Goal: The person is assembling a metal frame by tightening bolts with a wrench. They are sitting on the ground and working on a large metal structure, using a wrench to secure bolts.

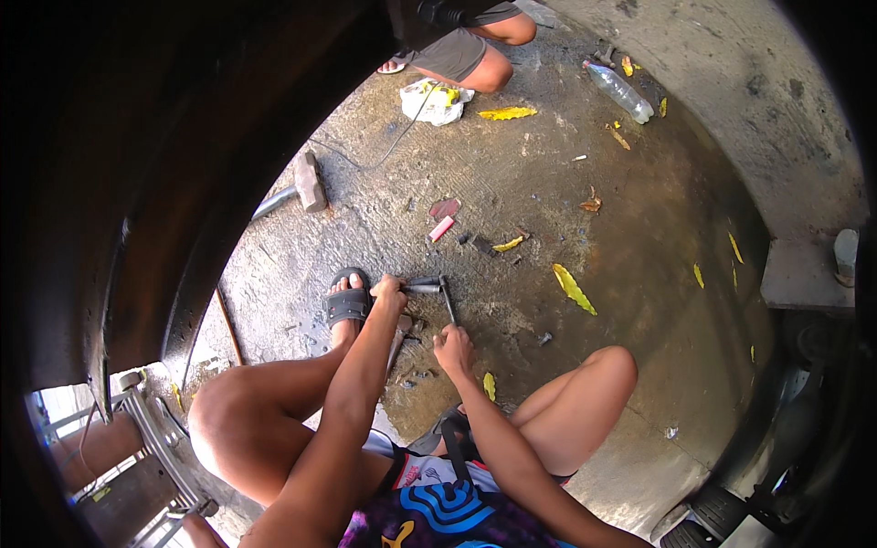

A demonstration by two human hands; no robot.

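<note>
Left hand: grey metal piece is being held by closed fingers above the floor; clearance is probably being limited by the sandalled foot alongside.
Right hand: dark bar is being gripped, crossing the piece's right end; contact can't be told.
Technique: best with piece being braced, bar being guided squarely.
Dark debris: being seen just beyond.
Bottle: being left well apart.

A metal tube is gripped by the left hand; a rod at its end is held by the right hand. On the floor beyond, a hammer, a white bag and a clear bottle are seen.
</note>
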